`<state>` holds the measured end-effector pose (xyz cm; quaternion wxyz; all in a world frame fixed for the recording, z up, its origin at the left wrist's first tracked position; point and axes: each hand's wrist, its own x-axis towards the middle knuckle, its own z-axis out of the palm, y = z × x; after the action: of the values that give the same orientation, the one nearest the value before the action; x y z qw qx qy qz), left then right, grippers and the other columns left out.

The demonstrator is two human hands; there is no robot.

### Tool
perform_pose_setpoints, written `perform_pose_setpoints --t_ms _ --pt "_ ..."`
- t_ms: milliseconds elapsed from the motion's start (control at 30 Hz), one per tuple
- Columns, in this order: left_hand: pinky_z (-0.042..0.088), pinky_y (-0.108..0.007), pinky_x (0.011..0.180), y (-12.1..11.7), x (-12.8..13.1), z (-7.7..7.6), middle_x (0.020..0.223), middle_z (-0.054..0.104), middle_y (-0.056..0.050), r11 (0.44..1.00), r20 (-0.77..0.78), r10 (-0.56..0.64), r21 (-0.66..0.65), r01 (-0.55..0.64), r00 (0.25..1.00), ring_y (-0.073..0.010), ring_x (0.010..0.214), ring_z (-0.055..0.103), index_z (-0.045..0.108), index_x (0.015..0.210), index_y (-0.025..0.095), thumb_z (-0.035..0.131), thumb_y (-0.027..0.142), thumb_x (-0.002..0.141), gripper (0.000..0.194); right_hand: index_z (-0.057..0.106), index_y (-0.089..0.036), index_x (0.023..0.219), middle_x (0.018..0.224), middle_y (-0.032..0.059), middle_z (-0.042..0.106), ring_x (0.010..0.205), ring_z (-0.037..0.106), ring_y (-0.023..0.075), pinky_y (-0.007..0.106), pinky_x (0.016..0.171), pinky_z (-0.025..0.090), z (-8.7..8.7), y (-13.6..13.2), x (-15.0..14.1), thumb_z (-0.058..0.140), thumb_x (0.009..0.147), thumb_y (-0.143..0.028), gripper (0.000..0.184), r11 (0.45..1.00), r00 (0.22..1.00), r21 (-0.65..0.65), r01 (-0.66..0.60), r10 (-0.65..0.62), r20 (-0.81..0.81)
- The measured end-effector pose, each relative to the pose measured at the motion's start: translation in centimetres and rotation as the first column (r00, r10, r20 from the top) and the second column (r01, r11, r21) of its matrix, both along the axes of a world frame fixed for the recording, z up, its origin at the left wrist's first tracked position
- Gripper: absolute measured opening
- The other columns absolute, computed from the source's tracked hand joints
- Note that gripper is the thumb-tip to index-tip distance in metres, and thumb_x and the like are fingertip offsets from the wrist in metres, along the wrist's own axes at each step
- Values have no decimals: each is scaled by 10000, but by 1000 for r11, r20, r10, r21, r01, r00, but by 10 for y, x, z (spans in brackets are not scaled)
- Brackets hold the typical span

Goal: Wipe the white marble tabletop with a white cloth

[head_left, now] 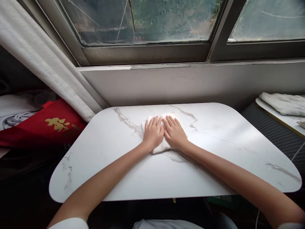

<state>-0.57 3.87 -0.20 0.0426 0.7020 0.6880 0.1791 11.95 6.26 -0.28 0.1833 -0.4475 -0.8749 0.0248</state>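
Both palms press a white cloth (162, 147) onto a white marble-patterned table (128, 178), near the middle of its top. My left hand (153, 132) lies flat on the cloth's left part, fingers stretched toward the window. On the right part rests my right hand (175, 132), also flat with fingers extended. The two hands sit side by side, thumbs close together or touching. Much of the cloth is hidden beneath them; its edges show at the front, left and back.
A window (147, 22) and low wall (154, 82) stand behind the table. To the left hang a pale curtain (45, 57) and a red cloth (43, 124) with gold print. At right, a folded white cloth (283, 103) lies on another surface (274, 113).
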Motion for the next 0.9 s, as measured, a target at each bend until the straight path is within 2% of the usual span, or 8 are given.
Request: perform_pose_setpoints --t_ms 167,300,400,500,567,667,767,900 --pt "194 -495 1162 -77 -3 4 1520 344 -75 992 -11 -113 -58 112 993 -230 1418 253 348 1442 166 273 280 962 499 417 -165 1418 1517 70 348 1425 227 197 450 1165 201 -2 -79 14 348 910 -244 518 985 988 -170 -4 -22 -153" --pt "205 -512 1159 -126 -11 6 1529 325 -77 984 -27 -168 -69 166 985 -241 1424 237 308 1464 172 286 281 959 517 283 -228 1486 1542 24 289 1439 171 187 473 1165 211 -5 -128 18 393 889 -258 608 973 966 -209 -100 45 -253" --pt "232 -507 1152 -150 -21 6 1533 316 -72 984 -39 -167 -75 164 985 -244 1426 232 291 1473 182 290 287 961 522 202 -256 1512 1555 5 247 1444 145 195 492 1159 222 -3 -150 12 406 880 -254 664 958 954 -233 -168 98 -284" --pt "253 -499 1142 -159 -34 5 1530 324 -71 987 -46 -144 -78 141 988 -242 1421 244 288 1475 197 282 295 966 518 217 -248 1510 1557 5 236 1447 131 198 496 1165 195 1 -155 -3 416 863 -245 677 937 945 -275 -216 131 -299" --pt "256 -498 1138 -153 -45 4 1518 348 -78 991 -50 -118 -75 114 992 -242 1412 266 312 1464 201 277 306 969 508 254 -212 1502 1557 26 234 1449 120 205 496 1172 163 3 -147 -18 422 849 -245 675 924 947 -306 -227 137 -290" --pt "250 -500 1135 -127 -64 3 1496 384 -94 996 -58 -59 -74 55 997 -246 1393 304 365 1433 188 275 319 966 494 305 -153 1482 1552 66 245 1448 127 214 490 1173 133 7 -118 -43 396 858 -251 638 918 962 -338 -207 128 -241" --pt "239 -485 1138 -84 -83 3 1489 395 -99 998 -67 -6 -66 2 998 -246 1382 319 387 1414 178 290 319 956 489 318 -103 1471 1543 102 272 1439 175 209 449 1171 141 8 -72 -68 331 908 -251 583 932 980 -323 -165 118 -160" --pt "232 -434 1144 -14 -103 2 1485 403 -83 999 -39 15 -41 -17 999 -226 1376 322 405 1396 173 301 306 952 475 380 -66 1434 1511 165 334 1415 243 247 431 1148 174 4 -5 -93 299 942 -217 521 983 994 -149 -106 98 -57"
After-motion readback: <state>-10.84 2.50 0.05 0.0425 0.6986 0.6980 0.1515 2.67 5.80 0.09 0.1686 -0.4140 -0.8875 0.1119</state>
